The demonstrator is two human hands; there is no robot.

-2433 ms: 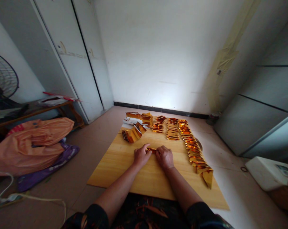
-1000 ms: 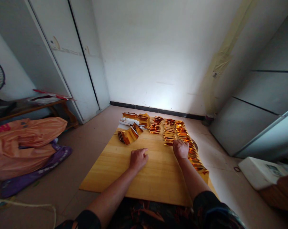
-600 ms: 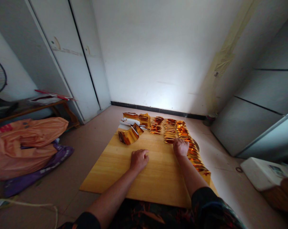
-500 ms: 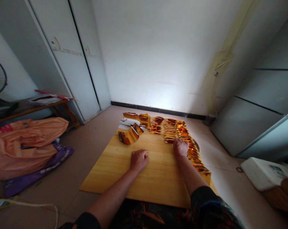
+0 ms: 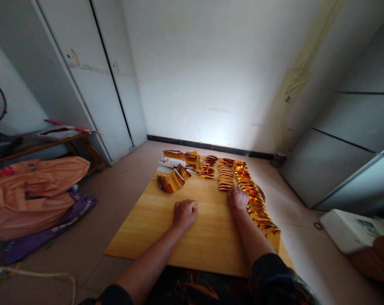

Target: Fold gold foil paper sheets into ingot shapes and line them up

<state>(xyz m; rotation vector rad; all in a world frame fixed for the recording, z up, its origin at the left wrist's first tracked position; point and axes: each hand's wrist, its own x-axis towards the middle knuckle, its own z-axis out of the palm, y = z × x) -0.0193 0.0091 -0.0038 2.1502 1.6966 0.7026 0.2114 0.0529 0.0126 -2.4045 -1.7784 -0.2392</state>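
Resting on the bare middle of the wooden board (image 5: 147,231), the left hand (image 5: 185,213) is curled into a loose fist, knuckles up, with nothing showing in it. A little over two seconds ago both hands were pressed together there over one small gold piece. Now that spot is bare and the hands are apart, so the piece has left the middle of the board.

The right hand (image 5: 238,198) has gone out to the right and slightly farther away. It lies palm down, wedged between the long row of folded gold pieces (image 5: 258,209) and the near end of the middle row (image 5: 226,176). Its fingers touch the foil, but whether they pinch a piece cannot be told. In the last second it has shifted only slightly towards the person.

The long row's axis runs along the board's right edge, from near right to far and a little left. Its pieces overlap and lie crosswise to that line. The nearest one tips over the board's edge, its point towards the person.

Farther off, a third short row (image 5: 207,169) runs parallel, and a fanned stack of gold sheets (image 5: 172,181) sits far left.
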